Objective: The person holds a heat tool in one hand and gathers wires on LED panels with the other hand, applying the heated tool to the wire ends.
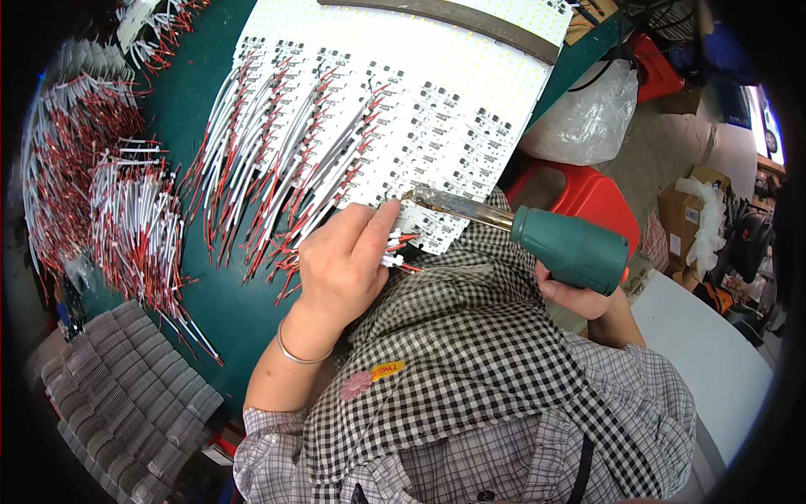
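Note:
My right hand [575,294] is wrapped round the grip of a green soldering gun [571,248], its metal shaft pointing left. The tip reaches the lower part of a white circuit board panel [403,55] with small black components in rows. My left hand [340,260] is closed on several short red and white wires [393,259], their ends showing below its fingers. Its index fingertip presses at the board beside the soldering tip; the exact contact point is hard to make out. To the left, rows of red and white wires [277,160] hang from the panel's pads.
The panel lies on a green table [214,302], a dark bar [470,18] across it. Loose wire bundles [138,218] and grey ribbed blocks [126,395] are at left. At right are a red stool [600,202], a clear plastic bag [588,122] and a cardboard box [678,218].

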### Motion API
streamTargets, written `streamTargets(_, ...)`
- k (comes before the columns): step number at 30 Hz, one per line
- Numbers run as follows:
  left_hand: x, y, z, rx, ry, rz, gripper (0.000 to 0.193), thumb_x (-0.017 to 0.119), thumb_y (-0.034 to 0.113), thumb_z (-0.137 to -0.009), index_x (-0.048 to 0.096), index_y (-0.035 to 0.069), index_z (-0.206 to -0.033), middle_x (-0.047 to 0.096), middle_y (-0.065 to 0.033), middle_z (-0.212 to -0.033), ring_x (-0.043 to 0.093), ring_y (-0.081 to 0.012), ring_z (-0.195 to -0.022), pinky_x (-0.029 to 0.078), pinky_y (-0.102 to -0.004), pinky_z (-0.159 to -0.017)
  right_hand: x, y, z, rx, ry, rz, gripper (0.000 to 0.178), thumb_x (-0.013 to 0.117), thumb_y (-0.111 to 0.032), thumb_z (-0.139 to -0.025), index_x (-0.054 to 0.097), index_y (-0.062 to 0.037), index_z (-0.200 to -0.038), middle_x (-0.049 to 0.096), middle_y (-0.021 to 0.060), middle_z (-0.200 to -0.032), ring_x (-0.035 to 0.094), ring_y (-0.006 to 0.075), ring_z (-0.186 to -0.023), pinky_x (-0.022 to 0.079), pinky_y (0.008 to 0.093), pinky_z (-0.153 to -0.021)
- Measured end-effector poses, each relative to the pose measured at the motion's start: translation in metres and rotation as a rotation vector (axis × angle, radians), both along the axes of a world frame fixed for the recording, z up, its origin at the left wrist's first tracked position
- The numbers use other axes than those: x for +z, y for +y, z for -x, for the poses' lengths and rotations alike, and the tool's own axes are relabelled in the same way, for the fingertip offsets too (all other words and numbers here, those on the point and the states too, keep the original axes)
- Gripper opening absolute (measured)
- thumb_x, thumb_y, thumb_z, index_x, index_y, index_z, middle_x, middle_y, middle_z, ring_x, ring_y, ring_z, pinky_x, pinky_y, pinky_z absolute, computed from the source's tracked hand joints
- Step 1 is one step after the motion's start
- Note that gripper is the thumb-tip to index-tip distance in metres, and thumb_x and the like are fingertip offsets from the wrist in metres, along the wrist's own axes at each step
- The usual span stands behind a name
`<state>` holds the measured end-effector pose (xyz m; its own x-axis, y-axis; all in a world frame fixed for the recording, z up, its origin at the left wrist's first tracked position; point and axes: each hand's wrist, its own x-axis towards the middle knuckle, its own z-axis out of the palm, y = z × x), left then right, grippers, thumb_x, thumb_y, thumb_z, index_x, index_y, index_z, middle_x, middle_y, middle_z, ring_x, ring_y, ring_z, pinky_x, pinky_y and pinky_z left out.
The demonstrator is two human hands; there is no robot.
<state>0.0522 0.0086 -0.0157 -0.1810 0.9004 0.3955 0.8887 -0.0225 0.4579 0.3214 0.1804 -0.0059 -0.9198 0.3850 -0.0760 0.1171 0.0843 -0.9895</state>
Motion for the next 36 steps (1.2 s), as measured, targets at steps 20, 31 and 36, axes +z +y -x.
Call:
streamTargets(20, 0.022, -0.003, 0.003, 0.261, -0.27, -0.065, 0.013, 0.059, 0.001, -0.089, 0.061, -0.002, -0.101, 0.06, -0.0088, -0.081, 0.055, -0.0164, -0.067, 0.045, -0.0276, -0.059, 0.012, 0.007, 0.013, -0.18, 0.264, 0.405, 0.05, 0.064, 0.0, -0.077, 0.05, 0.0107, -0.124, 0.059, 0.0185, -0.115, 0.058, 0.0133, -0.061, 0.048, 0.0237, -0.05)
streamTargets(31, 0.008, 0.011, 0.006, 0.105, -0.094, 0.066, 0.041, 0.063, -0.014, -0.066, 0.068, 0.004, -0.102, 0.057, -0.0068, -0.075, 0.061, -0.0191, -0.063, 0.049, -0.0304, -0.053, 0.004, 0.008, 0.008, -0.118, 0.271, 0.379, 0.051, 0.064, 0.005, -0.077, 0.049, 0.009, -0.125, 0.058, 0.019, -0.121, 0.059, 0.0134, -0.069, 0.049, 0.0237, -0.056)
streamTargets(36, 0.004, 0.01, 0.007, 0.08, -0.032, -0.018, 0.046, 0.061, -0.013, -0.063, 0.068, 0.006, -0.104, 0.059, -0.0077, -0.077, 0.058, -0.021, -0.061, 0.046, -0.032, -0.05, 0.0, 0.007, 0.006, -0.09, 0.247, 0.365, 0.052, 0.064, 0.005, -0.077, 0.048, 0.0087, -0.126, 0.058, 0.0191, -0.121, 0.059, 0.0132, -0.069, 0.049, 0.0239, -0.057)
